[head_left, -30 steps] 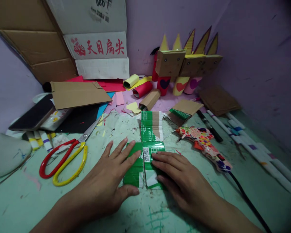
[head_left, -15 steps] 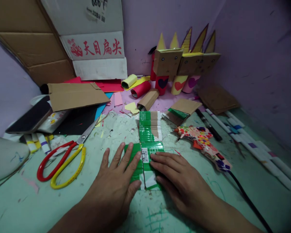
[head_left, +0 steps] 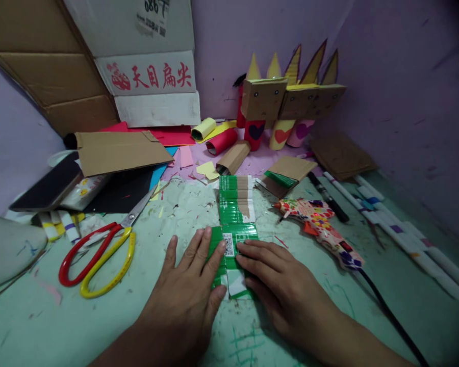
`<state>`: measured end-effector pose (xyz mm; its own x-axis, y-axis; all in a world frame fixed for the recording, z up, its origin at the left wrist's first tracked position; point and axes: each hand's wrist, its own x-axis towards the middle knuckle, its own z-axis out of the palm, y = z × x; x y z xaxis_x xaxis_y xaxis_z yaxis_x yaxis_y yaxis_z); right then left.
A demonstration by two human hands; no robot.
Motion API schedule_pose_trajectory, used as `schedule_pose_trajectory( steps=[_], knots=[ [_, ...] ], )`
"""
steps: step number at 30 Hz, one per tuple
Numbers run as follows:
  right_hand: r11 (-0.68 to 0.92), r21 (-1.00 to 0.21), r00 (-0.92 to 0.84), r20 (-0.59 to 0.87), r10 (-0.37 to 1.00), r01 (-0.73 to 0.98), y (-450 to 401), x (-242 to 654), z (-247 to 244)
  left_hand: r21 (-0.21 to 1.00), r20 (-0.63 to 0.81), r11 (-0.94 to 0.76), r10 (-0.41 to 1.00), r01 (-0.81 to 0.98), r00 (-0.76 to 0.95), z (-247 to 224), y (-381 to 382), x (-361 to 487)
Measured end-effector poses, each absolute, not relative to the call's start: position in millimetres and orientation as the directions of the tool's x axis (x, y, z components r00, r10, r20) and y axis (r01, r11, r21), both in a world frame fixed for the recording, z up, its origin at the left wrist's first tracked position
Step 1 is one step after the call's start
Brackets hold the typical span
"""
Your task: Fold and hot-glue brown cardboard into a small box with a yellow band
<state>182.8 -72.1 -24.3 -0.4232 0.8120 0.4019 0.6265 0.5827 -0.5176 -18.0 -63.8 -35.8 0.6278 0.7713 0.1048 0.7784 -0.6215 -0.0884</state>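
A green printed cardboard piece (head_left: 240,262) with a QR code lies on the table before me, creased, one strip reaching away from me with a torn brown patch. My left hand (head_left: 185,285) rests palm down on its left part, fingers spread, hiding much of that part. On the right part lie the fingers of my right hand (head_left: 277,272), stretched out close together and slightly bent, the thumb hidden. Neither hand grips anything. Right of my hands is a flower-patterned hot glue gun (head_left: 321,224); to the left lie red-and-yellow-handled scissors (head_left: 107,250), blades apart.
Behind stand cardboard figures (head_left: 263,97) with yellow horns and heart-marked tube bodies. Several paper tubes (head_left: 222,141) and a folded brown cardboard piece (head_left: 290,171) lie nearer. White markers (head_left: 398,229) line the right side; a cardboard sheet (head_left: 122,150) covers black paper (head_left: 115,191) at left.
My left hand has shifted slightly right and covers more of the cardboard's left part. My right hand stays nearly where it was.
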Motion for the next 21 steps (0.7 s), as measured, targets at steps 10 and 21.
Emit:
schedule_pose_trajectory(
  steps=[10, 21],
  knots=[
    [0.570, -0.553, -0.421, 0.385, 0.821, 0.607, -71.1, 185.1, -22.4, 0.125, 0.067, -0.621, 0.784, 0.774, 0.618, -37.0, -57.7, -28.6],
    [0.577, -0.560, -0.409, 0.408, 0.816, 0.594, -72.3, 183.0, -24.2, 0.035, -0.071, -0.637, 0.767, 0.770, 0.638, -32.4, -54.9, -22.1]
  ],
)
